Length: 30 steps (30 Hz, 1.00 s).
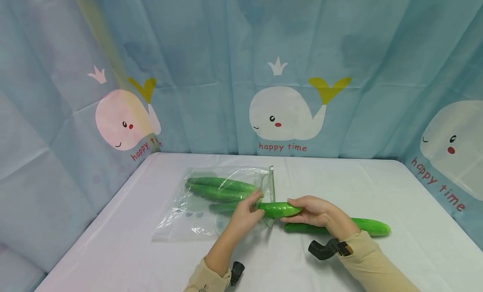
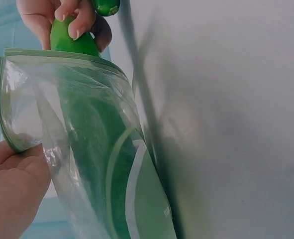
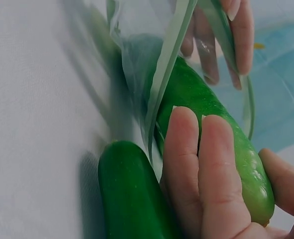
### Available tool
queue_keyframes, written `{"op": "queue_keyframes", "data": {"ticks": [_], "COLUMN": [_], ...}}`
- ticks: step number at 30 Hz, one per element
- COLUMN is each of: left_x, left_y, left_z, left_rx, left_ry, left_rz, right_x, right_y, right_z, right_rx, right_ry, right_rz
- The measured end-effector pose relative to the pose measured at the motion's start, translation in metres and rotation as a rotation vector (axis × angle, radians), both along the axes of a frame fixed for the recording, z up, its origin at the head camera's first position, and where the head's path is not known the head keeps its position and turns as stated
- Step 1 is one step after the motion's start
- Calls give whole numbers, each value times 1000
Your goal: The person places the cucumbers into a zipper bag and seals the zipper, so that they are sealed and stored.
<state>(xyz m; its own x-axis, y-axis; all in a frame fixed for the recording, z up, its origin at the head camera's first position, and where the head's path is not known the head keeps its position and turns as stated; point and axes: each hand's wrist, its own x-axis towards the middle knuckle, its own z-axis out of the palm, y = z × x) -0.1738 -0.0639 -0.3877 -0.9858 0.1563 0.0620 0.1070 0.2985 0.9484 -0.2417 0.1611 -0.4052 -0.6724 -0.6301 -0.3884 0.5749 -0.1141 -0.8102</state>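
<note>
A clear zip bag (image 1: pixel 171 227) with a green rim lies on the table, its mouth facing right. My left hand (image 1: pixel 243 212) holds that mouth apart, fingers and thumb at the rim (image 2: pixel 7 129). Between thumb and fingers, my right hand (image 1: pixel 317 211) grips the near end of a green cucumber (image 1: pixel 278 210). The cucumber's far part is inside the bag, seen through the film in the left wrist view. Two more cucumbers (image 1: pixel 216 192) lie deeper in the bag. Another cucumber (image 3: pixel 132 184) rests on the table beneath my right hand and wrist.
The white table (image 1: pixel 339 179) runs back to a blue curtain (image 1: pixel 211 116) printed with whales, which also hangs at both sides. A black wrist camera mount (image 1: pixel 326 249) sits at my right cuff, another black mount (image 1: pixel 237 273) at my left.
</note>
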Motion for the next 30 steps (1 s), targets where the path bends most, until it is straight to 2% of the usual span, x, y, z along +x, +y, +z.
{"op": "queue_keyframes", "data": {"ticks": [6,18,30], "left_x": [-1,-1,-2], "left_y": [0,1,0], "left_z": [-1,-2,-4], "left_rx": [-4,10,-2], "left_ry": [7,5,23], "left_rz": [1,3,-2], "right_x": [-1,-1,0], "right_y": [-6,-15,-25], "right_z": [-1,-3,-4], "right_rx": [13,46,80], "right_ry": [-9,38,23], "right_rz": [-2,46,27]}}
